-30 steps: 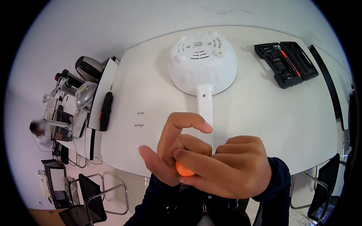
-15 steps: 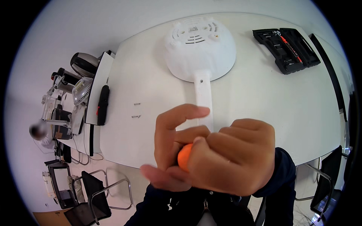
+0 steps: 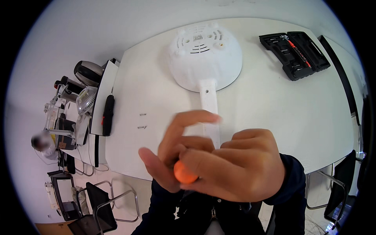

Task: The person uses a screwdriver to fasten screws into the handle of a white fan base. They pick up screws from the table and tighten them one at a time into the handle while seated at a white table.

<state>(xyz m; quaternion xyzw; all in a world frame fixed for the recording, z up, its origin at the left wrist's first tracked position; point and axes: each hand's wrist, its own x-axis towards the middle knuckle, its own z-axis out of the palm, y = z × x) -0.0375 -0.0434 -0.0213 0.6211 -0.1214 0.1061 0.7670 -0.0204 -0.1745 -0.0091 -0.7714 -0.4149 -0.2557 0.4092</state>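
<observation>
Head view, orange object (image 3: 185,173), between both hands (image 3: 243,168)

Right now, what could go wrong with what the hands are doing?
The round orange thing might slip, since the left hand and right hand crowd closely around it. The two small metal pieces lie loose on the table, so a bump could send them rolling away.

Left hand (image 3: 166,150), index finger (image 3: 183,118) crooked, beside the curled right hand (image 3: 244,166).
</observation>
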